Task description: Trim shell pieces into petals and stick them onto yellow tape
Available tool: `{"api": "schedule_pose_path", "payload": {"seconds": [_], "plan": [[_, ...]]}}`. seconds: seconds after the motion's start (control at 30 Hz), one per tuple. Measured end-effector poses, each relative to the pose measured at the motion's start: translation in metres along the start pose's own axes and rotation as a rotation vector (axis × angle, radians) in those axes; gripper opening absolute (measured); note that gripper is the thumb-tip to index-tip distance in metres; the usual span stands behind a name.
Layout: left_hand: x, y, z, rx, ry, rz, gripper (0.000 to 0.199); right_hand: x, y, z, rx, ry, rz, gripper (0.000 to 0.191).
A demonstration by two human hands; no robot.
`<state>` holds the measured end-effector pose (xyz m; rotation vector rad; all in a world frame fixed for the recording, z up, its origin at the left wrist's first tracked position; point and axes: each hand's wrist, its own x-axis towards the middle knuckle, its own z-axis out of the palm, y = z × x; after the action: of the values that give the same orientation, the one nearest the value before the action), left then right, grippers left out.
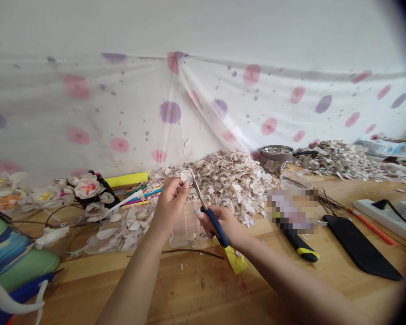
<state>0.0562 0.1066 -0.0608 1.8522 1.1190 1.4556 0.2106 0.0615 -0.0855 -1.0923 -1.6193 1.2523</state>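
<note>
Pinched between the thumb and fingers of my left hand [172, 201] is a small whitish flake [186, 175]. My right hand [223, 223] grips dark blue-handled scissors [216, 225], whose blades point up beside the flake. Behind both hands lies a big heap of pale flakes [237, 180]. Below them is a clear compartment tray [184, 230], partly hidden by my hands. More flakes [135, 225] lie to the left of my left wrist.
Shell-like flowers [88, 187] and a green-blue object [16, 253] stand at the left. On the right are metal bowls [276, 158], a black-yellow handled tool [299, 243], a black flat case [360, 246] and a white power strip [385, 219].
</note>
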Motion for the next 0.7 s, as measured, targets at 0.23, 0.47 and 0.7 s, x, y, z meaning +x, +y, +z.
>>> {"api": "schedule_pose_path", "payload": {"seconds": [0.23,0.47,0.7], "plan": [[-0.0027,-0.0026,0.0065,-0.109,-0.018,-0.060,0.030,-0.0006,0.0020,0.0016,0.054,0.018,-0.007,0.049],[-0.0026,-0.0027,0.0044,-0.219,-0.042,-0.084,0.027,-0.0011,0.0028,-0.0013,0.049,0.018,0.002,0.049],[-0.0015,-0.0019,0.0035,-0.318,-0.049,-0.123,0.025,0.0010,0.0065,-0.0045,0.066,0.001,0.002,0.046]]}}
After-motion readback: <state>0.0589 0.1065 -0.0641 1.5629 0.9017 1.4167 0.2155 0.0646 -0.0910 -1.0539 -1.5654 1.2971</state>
